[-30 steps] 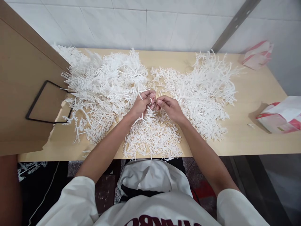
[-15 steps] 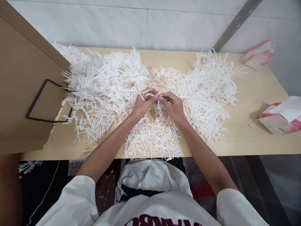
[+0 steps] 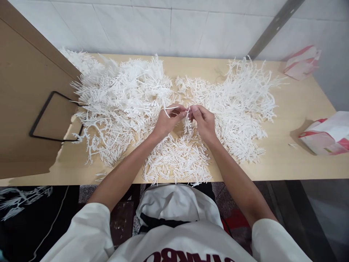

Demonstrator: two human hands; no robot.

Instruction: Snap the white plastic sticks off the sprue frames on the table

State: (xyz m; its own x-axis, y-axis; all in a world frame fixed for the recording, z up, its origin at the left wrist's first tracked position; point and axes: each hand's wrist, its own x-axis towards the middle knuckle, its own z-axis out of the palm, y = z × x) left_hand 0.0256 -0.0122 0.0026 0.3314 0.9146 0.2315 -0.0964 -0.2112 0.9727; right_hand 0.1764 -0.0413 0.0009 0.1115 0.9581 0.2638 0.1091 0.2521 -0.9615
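- The left hand point(image 3: 168, 120), palm turned inward, is closed in a pinch on a thin white branched plastic-looking sprig point(image 3: 188, 124), near its upper end
- The sprig hangs down between the two hands, above the middle of the table point(image 3: 280, 145), which is pale and wood-coloured; its lower end blends into the white bits behind it
- A smooth, slender white strand point(image 3: 171, 107) also sticks out from the left hand, by the thumb and forefinger
- The right hand point(image 3: 205, 122) has thumb and fingers drawn together at the sprig's top, just beside the left fingertips; whether it grips the sprig too, I cannot tell
- A large, tangled heap of white branched pieces point(image 3: 122, 98) lies to the left of the hands, and another loose white heap point(image 3: 242, 102) lies to the right
- Between the forearms, a flat spread of short white slivers point(image 3: 177, 160) reaches the table's near edge
- At far left stands a brown cardboard panel point(image 3: 29, 80), with a black wire frame point(image 3: 40, 113) against it
- Two pink-and-white soft packs point(image 3: 324, 136) sit apart on the right side
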